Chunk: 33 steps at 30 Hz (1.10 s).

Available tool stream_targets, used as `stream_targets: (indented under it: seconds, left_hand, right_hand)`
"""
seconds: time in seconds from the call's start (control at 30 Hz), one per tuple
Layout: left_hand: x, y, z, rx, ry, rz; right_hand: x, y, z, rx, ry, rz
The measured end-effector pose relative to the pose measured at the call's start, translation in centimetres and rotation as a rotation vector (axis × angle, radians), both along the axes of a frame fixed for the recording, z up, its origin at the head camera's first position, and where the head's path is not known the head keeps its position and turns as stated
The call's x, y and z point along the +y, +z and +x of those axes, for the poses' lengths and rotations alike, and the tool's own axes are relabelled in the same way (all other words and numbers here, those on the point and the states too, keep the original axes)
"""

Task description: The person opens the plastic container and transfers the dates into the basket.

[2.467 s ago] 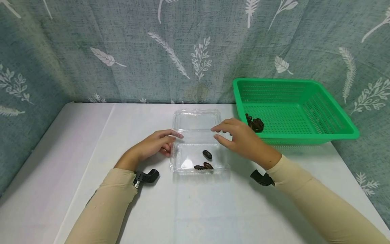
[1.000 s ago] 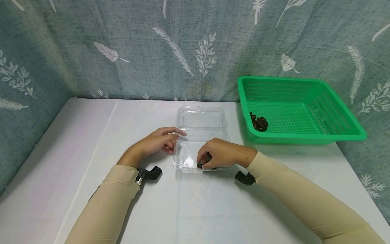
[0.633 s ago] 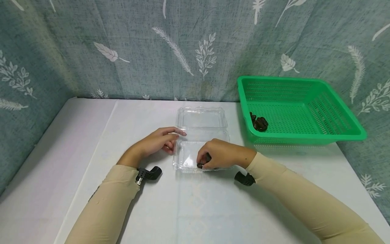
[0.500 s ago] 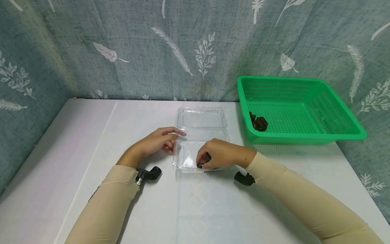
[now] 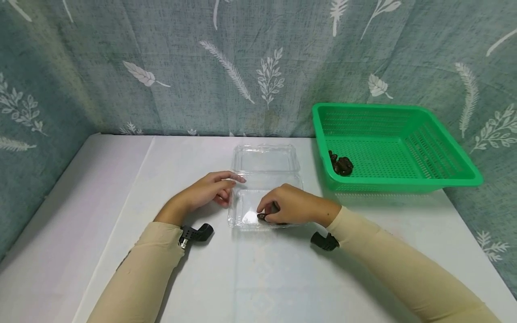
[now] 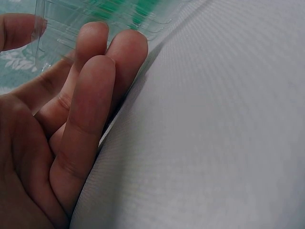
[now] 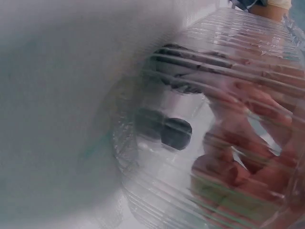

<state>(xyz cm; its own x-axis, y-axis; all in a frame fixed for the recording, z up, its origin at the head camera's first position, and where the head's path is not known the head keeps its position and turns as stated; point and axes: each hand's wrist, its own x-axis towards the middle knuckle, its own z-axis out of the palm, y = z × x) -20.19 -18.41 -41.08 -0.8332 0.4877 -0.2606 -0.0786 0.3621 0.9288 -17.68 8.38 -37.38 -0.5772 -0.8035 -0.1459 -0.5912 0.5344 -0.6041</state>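
Note:
A clear plastic clamshell box (image 5: 266,160) lies open on the table, its lid toward the back. Inside the base, my right hand (image 5: 294,204) pinches a dark brown date (image 5: 261,216) near the front wall, thumb in front and fingers behind. Through the ribbed clear wall, the right wrist view shows another date (image 7: 176,133) lying apart from the curled right fingers. My left hand (image 5: 210,188) rests at the box's left side, index finger stretched over the rim and the other fingers loosely bent beside the wall (image 6: 57,28).
A green slotted basket (image 5: 400,182) stands at the back right, with several dates (image 5: 343,166) heaped in its left front corner. A patterned curtain (image 5: 181,89) hangs behind the white-covered table (image 5: 266,278). Each wrist wears a black camera mount (image 5: 196,233).
My right hand has come down from above the box's hinge into the base and taken hold of a date. It has since shifted that date slightly left. The left hand has stayed put.

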Motion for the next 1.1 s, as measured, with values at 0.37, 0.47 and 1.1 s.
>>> stream_targets:
  seconds: [0.37,0.47,1.1]
  left_hand:
    - [0.0,-0.4,0.0,0.010,-0.005,-0.001]
    - [0.0,-0.4,0.0,0.008,0.005,0.000]
    - [-0.1,-0.1,0.1,0.011,-0.001,-0.011]
  right_hand:
    - [0.6,0.1,0.9,0.093,-0.152,-0.238]
    - [0.9,0.5,1.1,0.130,-0.183,-0.293]
    - [6.0,2.8,1.4,0.720,-0.339,-0.632]
